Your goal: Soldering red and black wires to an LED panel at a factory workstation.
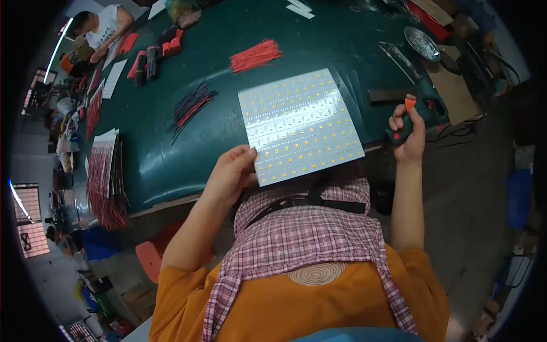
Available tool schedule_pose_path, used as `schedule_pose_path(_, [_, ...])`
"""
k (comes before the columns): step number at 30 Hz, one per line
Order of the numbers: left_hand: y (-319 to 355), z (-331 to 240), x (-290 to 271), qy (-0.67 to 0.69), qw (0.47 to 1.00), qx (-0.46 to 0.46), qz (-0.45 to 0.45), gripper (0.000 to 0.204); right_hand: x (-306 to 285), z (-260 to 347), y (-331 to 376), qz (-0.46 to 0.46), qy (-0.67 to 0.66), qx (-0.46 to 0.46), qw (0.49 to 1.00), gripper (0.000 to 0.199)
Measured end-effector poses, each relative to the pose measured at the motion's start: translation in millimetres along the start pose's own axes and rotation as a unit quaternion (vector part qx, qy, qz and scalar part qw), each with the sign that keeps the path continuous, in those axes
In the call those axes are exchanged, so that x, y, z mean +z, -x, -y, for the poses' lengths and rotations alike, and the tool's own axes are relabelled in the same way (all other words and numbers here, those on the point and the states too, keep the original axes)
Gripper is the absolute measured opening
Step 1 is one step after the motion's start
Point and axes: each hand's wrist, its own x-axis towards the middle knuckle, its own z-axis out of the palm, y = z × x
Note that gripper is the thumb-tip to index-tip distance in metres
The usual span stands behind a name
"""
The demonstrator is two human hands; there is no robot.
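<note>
My left hand (231,171) grips a flat white LED board (302,128) by its near left corner, thumb on top. Rows of small yellow chips cover the board, and a bright glare crosses its middle. The board is tilted above the near edge of the green table. To its right, my right hand (411,131) is closed around a dark-handled hand tool (401,134) with an orange end and a red dot. The tool's kind cannot be made out. It is held apart from the board.
The green table (171,154) holds red wires (255,55), black and red wires (191,108) and wired strips (107,176) at the left. At the right are a metal bowl (421,44) and a dark green device (430,102). A person (105,31) sits at the far left.
</note>
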Motion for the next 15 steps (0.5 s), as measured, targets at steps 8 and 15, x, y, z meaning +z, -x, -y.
schedule_pose_path(8, [17.0,-28.6,8.0,-0.631,0.668,0.368,-0.144,0.041,26.7,30.9,13.4,0.014,0.139,-0.052,0.989,0.036])
schedule_pose_path(15, [-37.6,-4.4,57.0,-0.711,0.567,0.416,0.027,0.089,1.9,39.9,-14.1,0.071,0.69,-0.152,0.704,0.064])
